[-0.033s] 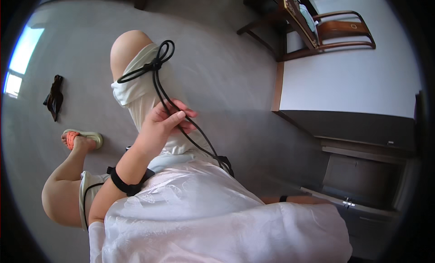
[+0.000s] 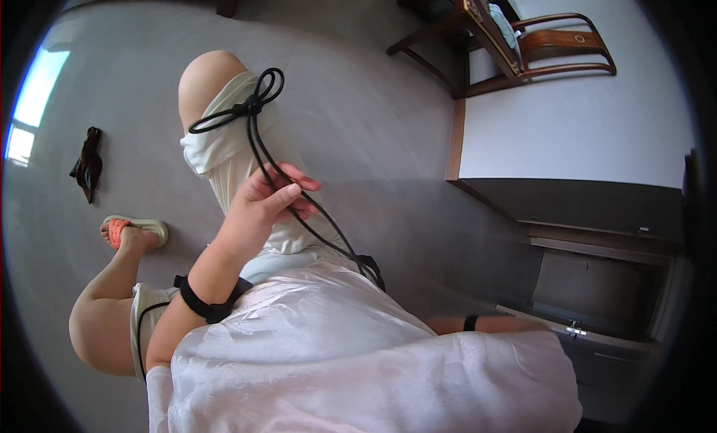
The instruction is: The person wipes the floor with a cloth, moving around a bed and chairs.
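My left hand (image 2: 276,198) is closed loosely, thumb against fingers, around two strands of a black cord (image 2: 337,231). Above the hand, the cord runs to a knot with two loops (image 2: 254,104) lying over my knee and the pale shorts (image 2: 231,164). Its lower end meets a small black piece (image 2: 369,269) at the side of my white satin top (image 2: 314,336). My right hand (image 2: 519,325) is out to the right, beside an open drawer or compartment; its fingers are smeared and partly hidden by the top.
A white-topped bed or platform (image 2: 567,142) with a wooden edge stands at right. A wooden chair (image 2: 560,41) is beside it. Below is a dark cabinet compartment (image 2: 597,291) with a metal latch (image 2: 575,330). A dark brown item (image 2: 89,164) lies on the grey floor.
The whole view has shifted very slightly. My left hand keeps the cord in the same place, and my right forearm has moved a little.
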`<state>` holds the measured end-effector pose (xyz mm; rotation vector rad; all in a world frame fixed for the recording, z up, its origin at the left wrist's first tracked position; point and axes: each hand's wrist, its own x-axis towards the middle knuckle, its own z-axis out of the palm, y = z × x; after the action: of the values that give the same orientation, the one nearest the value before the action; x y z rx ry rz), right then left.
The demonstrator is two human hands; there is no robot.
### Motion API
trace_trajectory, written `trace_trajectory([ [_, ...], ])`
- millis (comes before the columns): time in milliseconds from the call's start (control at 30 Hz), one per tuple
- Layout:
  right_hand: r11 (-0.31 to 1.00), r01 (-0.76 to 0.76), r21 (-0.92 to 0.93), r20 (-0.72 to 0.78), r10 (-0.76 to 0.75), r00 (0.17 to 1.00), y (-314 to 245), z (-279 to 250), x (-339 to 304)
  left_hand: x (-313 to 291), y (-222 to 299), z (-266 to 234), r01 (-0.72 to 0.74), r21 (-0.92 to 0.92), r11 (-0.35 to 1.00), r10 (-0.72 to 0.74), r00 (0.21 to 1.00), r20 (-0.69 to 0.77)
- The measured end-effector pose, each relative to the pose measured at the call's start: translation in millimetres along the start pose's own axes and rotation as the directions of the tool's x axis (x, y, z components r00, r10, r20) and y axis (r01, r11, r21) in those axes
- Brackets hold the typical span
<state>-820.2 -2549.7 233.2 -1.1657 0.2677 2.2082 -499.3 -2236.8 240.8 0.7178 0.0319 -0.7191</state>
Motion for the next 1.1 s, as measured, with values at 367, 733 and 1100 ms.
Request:
trace_trajectory([
  [367, 0.945, -0.263, 0.195, -0.169, 0.296, 0.940, -80.3, -128.2, -159.8, -23.6, 0.1, -18.0, -0.069, -0.049, 0.996, 0.079, 0.970, 0.230],
  [733, 0.965, -0.193, 0.176, -0.382, 0.247, 0.891, -65.5, -176.6, -182.9, -13.5, -1.2, 4.4, -0.171, -0.117, 0.978, 0.174, 0.985, 0.015],
  [1100, 0.996, -0.049, -0.076, -0.793, -0.030, 0.608, -87.6, -216.7, -233.7, -0.8, -19.1, 25.0, 0.155, 0.013, 0.988, -0.153, 0.959, 0.239],
])
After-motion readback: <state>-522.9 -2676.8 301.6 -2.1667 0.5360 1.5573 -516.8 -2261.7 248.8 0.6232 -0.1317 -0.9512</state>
